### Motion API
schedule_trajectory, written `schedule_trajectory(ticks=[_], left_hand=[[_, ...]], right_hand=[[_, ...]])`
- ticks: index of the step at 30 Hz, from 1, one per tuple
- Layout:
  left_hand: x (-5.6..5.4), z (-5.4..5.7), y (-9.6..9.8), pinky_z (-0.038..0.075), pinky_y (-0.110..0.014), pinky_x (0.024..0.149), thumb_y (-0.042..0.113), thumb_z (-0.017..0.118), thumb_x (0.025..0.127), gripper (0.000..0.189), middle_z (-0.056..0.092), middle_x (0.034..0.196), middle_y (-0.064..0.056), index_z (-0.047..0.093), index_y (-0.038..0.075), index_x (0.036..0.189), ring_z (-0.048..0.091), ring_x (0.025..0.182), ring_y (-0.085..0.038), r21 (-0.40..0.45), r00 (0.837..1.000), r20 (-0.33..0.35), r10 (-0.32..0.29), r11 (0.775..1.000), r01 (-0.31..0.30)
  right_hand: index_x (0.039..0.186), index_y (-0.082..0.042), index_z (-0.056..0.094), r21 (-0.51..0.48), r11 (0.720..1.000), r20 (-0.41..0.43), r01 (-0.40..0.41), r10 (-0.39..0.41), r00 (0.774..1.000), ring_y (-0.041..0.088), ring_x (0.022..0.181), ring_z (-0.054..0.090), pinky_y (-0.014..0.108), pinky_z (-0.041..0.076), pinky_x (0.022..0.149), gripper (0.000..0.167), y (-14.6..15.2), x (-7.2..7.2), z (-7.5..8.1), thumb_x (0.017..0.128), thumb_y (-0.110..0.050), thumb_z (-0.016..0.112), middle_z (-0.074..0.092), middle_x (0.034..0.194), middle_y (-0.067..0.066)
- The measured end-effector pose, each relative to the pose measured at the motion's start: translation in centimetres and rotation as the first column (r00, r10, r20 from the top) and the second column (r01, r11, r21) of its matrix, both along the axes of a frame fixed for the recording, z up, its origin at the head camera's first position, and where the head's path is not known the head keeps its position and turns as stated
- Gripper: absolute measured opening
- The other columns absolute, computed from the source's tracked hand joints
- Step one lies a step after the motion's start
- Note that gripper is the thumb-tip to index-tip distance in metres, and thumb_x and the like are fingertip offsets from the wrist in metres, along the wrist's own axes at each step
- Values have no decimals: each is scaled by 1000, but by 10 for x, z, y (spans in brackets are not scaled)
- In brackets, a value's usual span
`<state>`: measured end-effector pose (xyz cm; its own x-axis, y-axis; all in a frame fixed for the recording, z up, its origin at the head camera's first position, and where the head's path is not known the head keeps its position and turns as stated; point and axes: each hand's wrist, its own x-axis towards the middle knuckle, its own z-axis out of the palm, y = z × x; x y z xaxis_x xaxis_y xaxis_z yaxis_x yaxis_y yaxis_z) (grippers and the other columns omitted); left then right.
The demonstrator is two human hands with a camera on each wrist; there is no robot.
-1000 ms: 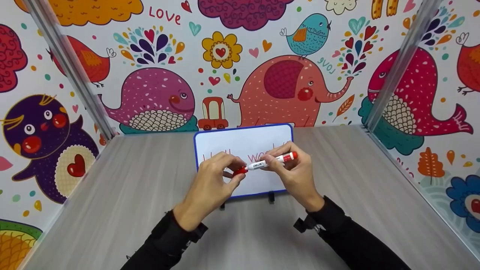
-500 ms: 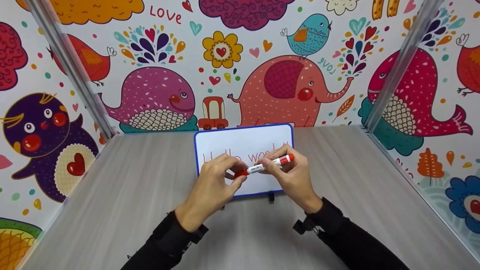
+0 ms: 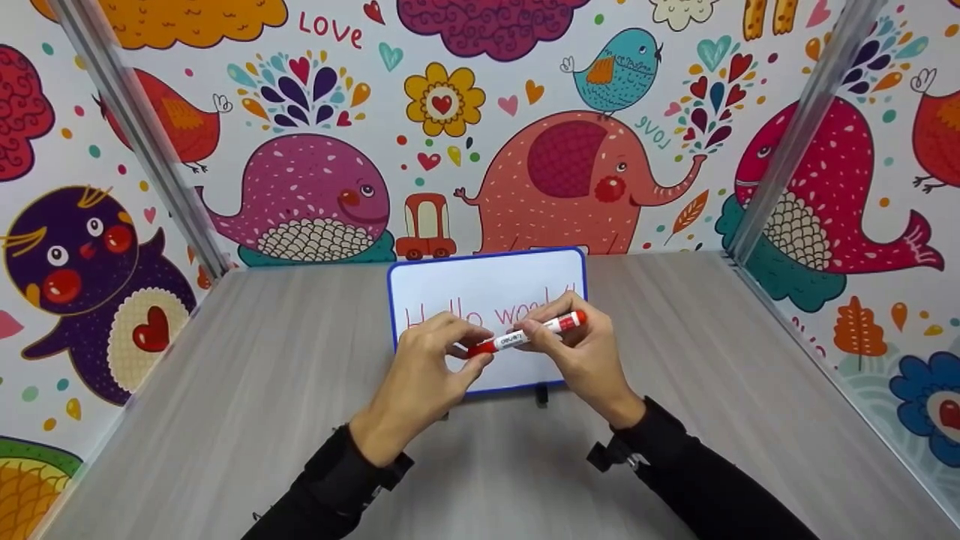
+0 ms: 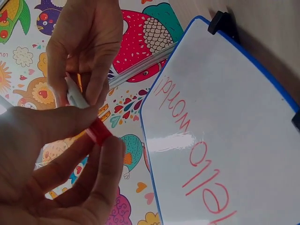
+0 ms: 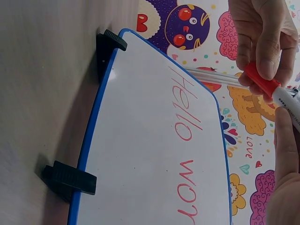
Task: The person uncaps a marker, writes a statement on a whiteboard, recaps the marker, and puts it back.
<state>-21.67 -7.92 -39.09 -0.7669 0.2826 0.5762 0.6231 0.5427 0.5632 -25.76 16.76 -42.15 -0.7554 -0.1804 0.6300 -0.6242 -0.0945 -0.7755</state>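
Between my hands is a whiteboard marker (image 3: 514,340), white with a red tail end and lettering on its side. My right hand (image 3: 596,364) pinches its barrel. The thumb and fingers of my left hand (image 3: 420,375) pinch the red cap (image 3: 481,349) at the other end. In the right wrist view the cap (image 5: 260,79) meets the white barrel (image 5: 287,103) directly, with the tip hidden. Behind both hands stands a blue-framed whiteboard (image 3: 424,285) bearing red handwriting, "Hello" and a second word (image 5: 186,185) partly covered by my right hand in the head view.
Black clip-like feet (image 5: 72,177) hold the board's lower edge on the grey wood-grain table (image 3: 300,352). Walls printed with cartoon animals (image 3: 315,195) close in the back and both sides, with metal posts (image 3: 142,142) at the corners.
The marker has moved left and slightly down into the cap, and the pale gap between them has closed. My right hand shifted a little left; my left hand stayed nearly still.
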Motion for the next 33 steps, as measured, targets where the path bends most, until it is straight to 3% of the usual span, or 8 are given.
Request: schedule_trajectory(ticks=[9, 17, 22, 27, 33], left_hand=[[-1, -1, -6, 74, -38, 88, 8, 96, 97, 16, 86, 104, -3, 91, 10, 112, 82, 95, -18, -19, 999, -23, 37, 999, -37], [-2, -3, -9, 74, -36, 88, 6, 95, 97, 16, 83, 104, -3, 91, 9, 113, 80, 95, -18, -44, 1000, -19, 8, 999, -9], [-2, -5, -11, 74, -31, 84, 4, 94, 97, 17, 81, 102, -4, 91, 8, 113, 81, 92, -18, -50, 1000, 4, -9, 999, 9], [-3, -7, -13, 74, -30, 83, 4, 94, 98, 15, 83, 102, -4, 91, 8, 113, 83, 92, -18, -57, 1000, 21, -23, 998, 24], [-5, -8, -13, 75, -32, 86, 4, 92, 100, 13, 88, 104, -5, 91, 7, 112, 85, 94, -18, -53, 999, 12, -46, 998, 47]], right_hand=[[116, 4, 73, 121, 992, 37, -38, 34, 999, 24, 108, 90, 43, 74, 91, 20, 7, -4, 3, 101, 7, 86, 86, 116, 18], [118, -1, 80, 291, 955, 56, -47, 32, 998, 19, 99, 91, 37, 74, 88, 24, 19, -8, 7, 97, -2, 92, 83, 115, 19], [115, -6, 84, 386, 922, -8, -31, 37, 999, 18, 98, 90, 33, 74, 86, 24, 23, -9, 9, 94, -5, 96, 88, 114, 13], [114, -9, 85, 460, 888, -115, 3, 56, 992, 22, 102, 90, 28, 72, 92, 23, 23, -11, 8, 94, -11, 97, 90, 112, 8], [117, -10, 86, 491, 871, -185, 32, 68, 980, 24, 102, 90, 25, 71, 94, 23, 22, -12, 5, 97, -16, 95, 90, 112, 7]])
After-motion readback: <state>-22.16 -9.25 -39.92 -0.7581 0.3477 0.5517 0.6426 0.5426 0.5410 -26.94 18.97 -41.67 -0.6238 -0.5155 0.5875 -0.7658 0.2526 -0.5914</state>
